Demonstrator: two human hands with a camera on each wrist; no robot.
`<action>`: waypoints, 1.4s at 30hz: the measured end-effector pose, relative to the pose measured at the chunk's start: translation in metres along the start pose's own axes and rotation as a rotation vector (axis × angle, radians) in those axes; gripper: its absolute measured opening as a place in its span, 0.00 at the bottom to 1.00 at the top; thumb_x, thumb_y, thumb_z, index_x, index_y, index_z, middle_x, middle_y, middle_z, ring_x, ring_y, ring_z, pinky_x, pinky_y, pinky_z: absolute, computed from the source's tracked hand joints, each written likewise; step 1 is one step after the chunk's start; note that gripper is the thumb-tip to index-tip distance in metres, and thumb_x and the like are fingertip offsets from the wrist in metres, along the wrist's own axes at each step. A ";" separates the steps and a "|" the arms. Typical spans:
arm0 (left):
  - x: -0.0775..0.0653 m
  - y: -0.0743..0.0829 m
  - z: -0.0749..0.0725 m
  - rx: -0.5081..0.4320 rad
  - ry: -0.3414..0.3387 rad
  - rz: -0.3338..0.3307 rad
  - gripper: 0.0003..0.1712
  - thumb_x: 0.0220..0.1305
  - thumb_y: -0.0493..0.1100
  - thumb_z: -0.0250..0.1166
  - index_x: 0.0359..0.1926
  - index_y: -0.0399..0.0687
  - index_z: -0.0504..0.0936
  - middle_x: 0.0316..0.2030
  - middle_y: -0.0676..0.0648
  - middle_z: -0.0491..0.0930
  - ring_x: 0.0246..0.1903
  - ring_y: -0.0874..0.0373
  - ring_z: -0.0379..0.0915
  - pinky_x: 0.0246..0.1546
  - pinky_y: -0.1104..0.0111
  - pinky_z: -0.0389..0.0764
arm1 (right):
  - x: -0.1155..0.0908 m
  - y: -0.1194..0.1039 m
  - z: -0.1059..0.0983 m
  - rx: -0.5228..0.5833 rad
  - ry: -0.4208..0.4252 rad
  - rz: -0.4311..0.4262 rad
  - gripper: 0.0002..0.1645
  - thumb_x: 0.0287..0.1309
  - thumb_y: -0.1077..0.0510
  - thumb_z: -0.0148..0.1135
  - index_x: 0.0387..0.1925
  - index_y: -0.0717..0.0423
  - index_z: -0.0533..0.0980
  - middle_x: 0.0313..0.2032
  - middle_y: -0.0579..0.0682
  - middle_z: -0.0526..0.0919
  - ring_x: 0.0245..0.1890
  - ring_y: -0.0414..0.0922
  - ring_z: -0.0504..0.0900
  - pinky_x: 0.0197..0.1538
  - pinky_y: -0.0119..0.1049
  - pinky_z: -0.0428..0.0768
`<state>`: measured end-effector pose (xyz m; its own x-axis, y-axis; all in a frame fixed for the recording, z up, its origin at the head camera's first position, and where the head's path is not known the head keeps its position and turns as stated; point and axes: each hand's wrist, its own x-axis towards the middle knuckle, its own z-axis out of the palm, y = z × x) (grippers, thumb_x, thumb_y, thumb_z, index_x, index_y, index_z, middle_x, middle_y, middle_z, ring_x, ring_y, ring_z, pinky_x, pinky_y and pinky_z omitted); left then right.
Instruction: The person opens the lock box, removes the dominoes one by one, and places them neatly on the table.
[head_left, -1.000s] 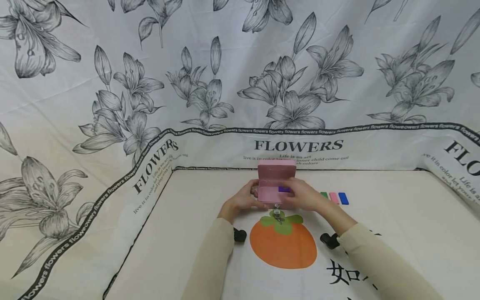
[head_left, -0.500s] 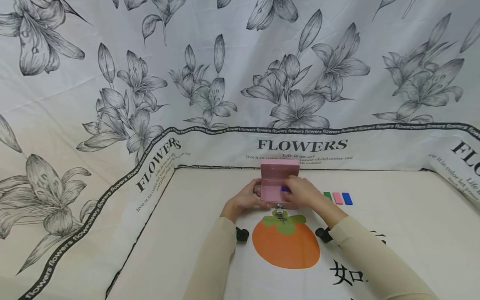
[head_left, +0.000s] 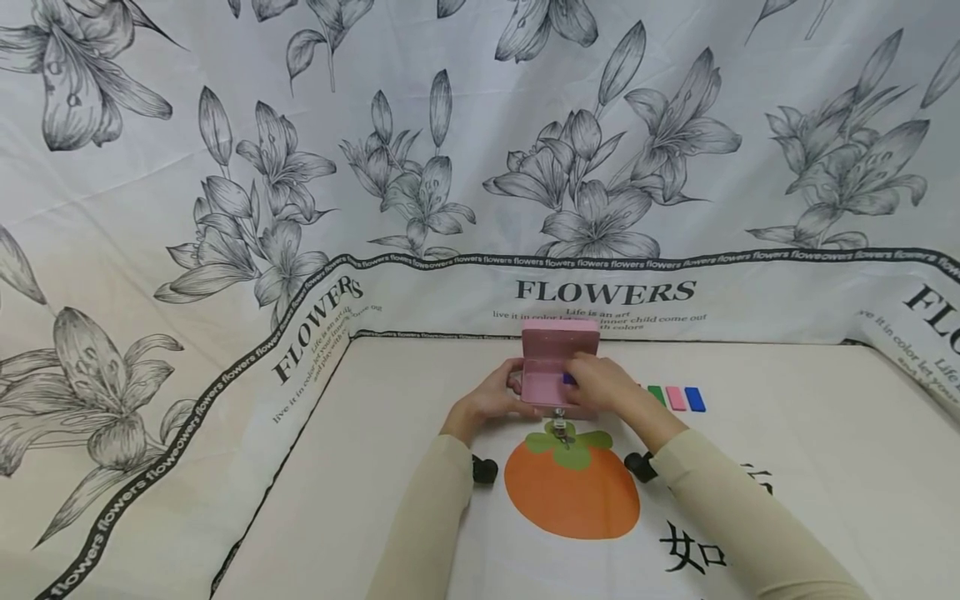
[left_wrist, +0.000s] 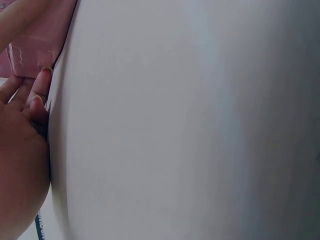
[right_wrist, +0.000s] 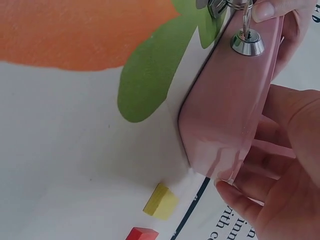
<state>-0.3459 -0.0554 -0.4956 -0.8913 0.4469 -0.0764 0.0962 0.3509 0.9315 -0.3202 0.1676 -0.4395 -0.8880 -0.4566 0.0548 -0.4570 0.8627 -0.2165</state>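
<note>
A pink box (head_left: 543, 385) with its lid raised stands at the far middle of the table. A key sits in the lock (right_wrist: 247, 42) on its front. My left hand (head_left: 493, 393) grips the box's left side, thumb at the front and fingers along the side wall. My right hand (head_left: 606, 385) reaches over the box's right side, some fingers inside and others by the outer corner. Inside, a purple-blue block (head_left: 569, 378) shows beside its fingertips. Those fingertips are hidden, so whether they pinch the block cannot be seen.
Right of the box lie a green block (head_left: 656, 397), a pink block (head_left: 677, 398) and a blue block (head_left: 695, 398). The right wrist view also shows a yellow block (right_wrist: 161, 201) and a red block (right_wrist: 142, 233). A flower-printed cloth (head_left: 420, 292) rises behind the table.
My right hand has shifted further over the box, its fingers more inside, and now covers more of the purple-blue block. My left hand keeps its hold. The head view has shifted slightly.
</note>
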 end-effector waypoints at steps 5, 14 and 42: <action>0.000 0.000 0.001 0.004 0.003 0.002 0.59 0.44 0.33 0.83 0.76 0.49 0.62 0.42 0.44 0.74 0.41 0.57 0.67 0.47 0.65 0.69 | 0.000 0.000 -0.001 0.001 -0.025 -0.004 0.20 0.61 0.58 0.70 0.51 0.64 0.80 0.40 0.55 0.80 0.36 0.50 0.77 0.48 0.51 0.79; -0.001 0.002 0.000 -0.026 -0.005 0.009 0.58 0.45 0.32 0.82 0.76 0.46 0.62 0.46 0.39 0.74 0.42 0.55 0.68 0.46 0.67 0.70 | 0.003 0.004 -0.003 0.038 -0.077 -0.018 0.22 0.54 0.62 0.74 0.51 0.63 0.80 0.42 0.56 0.81 0.39 0.49 0.76 0.50 0.50 0.77; 0.001 -0.001 0.001 0.000 0.015 -0.018 0.59 0.43 0.32 0.83 0.76 0.50 0.62 0.42 0.44 0.75 0.41 0.57 0.68 0.47 0.65 0.70 | 0.012 0.027 -0.002 0.281 -0.195 -0.090 0.24 0.48 0.68 0.75 0.50 0.67 0.81 0.38 0.54 0.84 0.38 0.47 0.79 0.47 0.44 0.80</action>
<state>-0.3461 -0.0544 -0.4967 -0.8993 0.4285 -0.0875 0.0804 0.3585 0.9301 -0.3436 0.1862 -0.4425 -0.8056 -0.5847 -0.0955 -0.4771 0.7359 -0.4804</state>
